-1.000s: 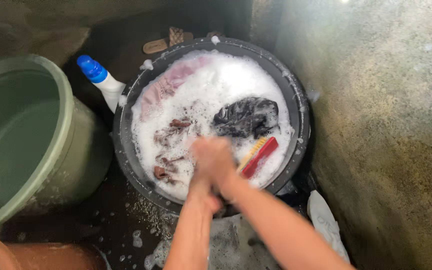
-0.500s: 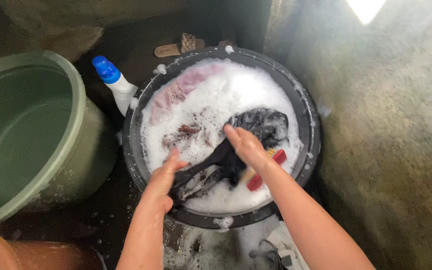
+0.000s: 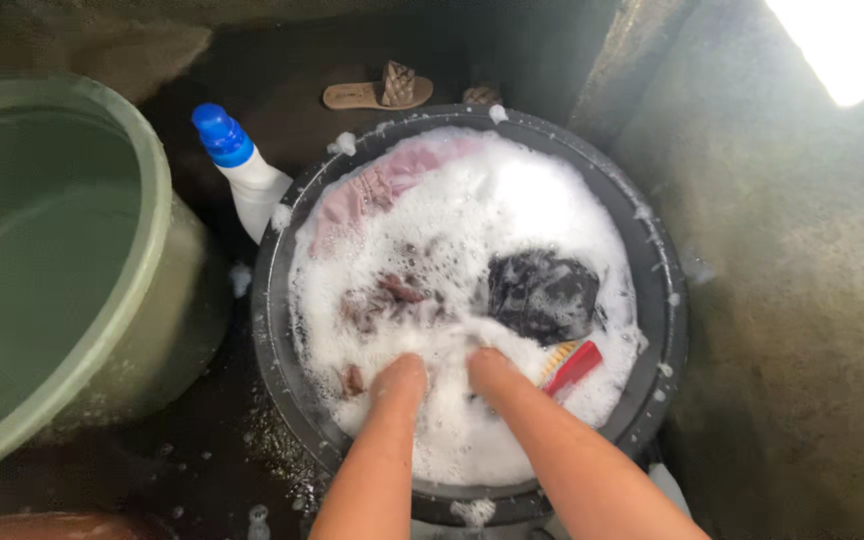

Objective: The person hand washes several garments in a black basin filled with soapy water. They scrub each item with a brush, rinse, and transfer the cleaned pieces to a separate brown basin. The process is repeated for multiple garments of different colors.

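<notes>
At far left I see a green tub [image 3: 102, 300], its left and near parts cut off by the frame. Just right of it a white bottle [image 3: 252, 185] with a blue cap stands against the rim of the black basin [image 3: 667, 300], its base hidden behind that rim. Beyond the basin lies a tan sandal [image 3: 377, 92]. In the suds, pink cloth [image 3: 372, 190] shows at the far left and brown cloth [image 3: 392, 295] nearer the middle. My left hand [image 3: 400, 372] is sunk to the wrist in foam near the basin's near edge, and my right hand [image 3: 482, 362] just beside it; I cannot tell how the fingers of either sit. Right of them a dark cloth [image 3: 542, 295] breaks the foam, and a red brush [image 3: 572, 365] lies half buried.
</notes>
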